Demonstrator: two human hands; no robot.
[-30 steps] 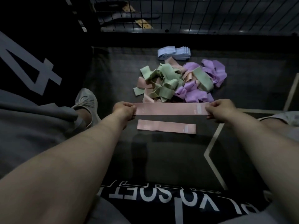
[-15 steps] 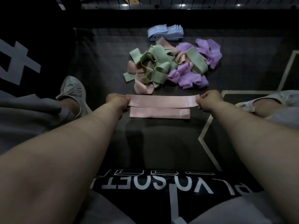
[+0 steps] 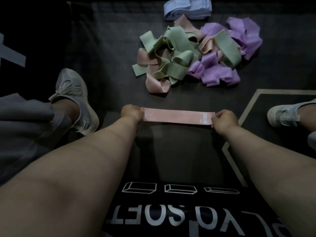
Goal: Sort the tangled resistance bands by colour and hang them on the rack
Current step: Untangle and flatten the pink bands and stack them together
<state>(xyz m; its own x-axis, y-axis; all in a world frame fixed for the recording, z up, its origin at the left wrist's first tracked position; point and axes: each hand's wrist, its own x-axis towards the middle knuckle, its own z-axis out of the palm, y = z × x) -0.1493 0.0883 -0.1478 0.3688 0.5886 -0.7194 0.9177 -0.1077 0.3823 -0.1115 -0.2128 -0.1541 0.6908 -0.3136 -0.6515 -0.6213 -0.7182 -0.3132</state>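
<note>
Hazards: I hold the pink band (image 3: 177,116) by its two short ends only, flat and level, low over the dark floor mat (image 3: 111,48) at the centre of the frame. If either pinch slackens, I judge that end would drop or spring inward and the band would land folded or askew. Whether it rests on the mat or hangs just above it, I cannot tell.

The tangled pile (image 3: 188,57), at upper centre-right, holds green, purple and pink loops woven through one another. A pink loop at its near edge runs under green ones, so a hard pull there would likely drag other colours along. The blue stack (image 3: 186,8) at the top edge touches the pile's far side and could be disturbed the same way. The rack is not in view, so hanging is not yet done.

Fingers, left hand (image 3: 132,113): closed tight, fingers (image 3: 136,110) curled onto the band's left end and pinching it. Nothing else is touched.

Fingers, right hand (image 3: 224,119): likewise closed, fingers (image 3: 217,117) folded over the right end beside its printed label. There is no visible gap between fingers and band.

My left shoe (image 3: 75,100) lies at centre-left and my right shoe (image 3: 283,115) at the right edge, both apart from the band.
</note>
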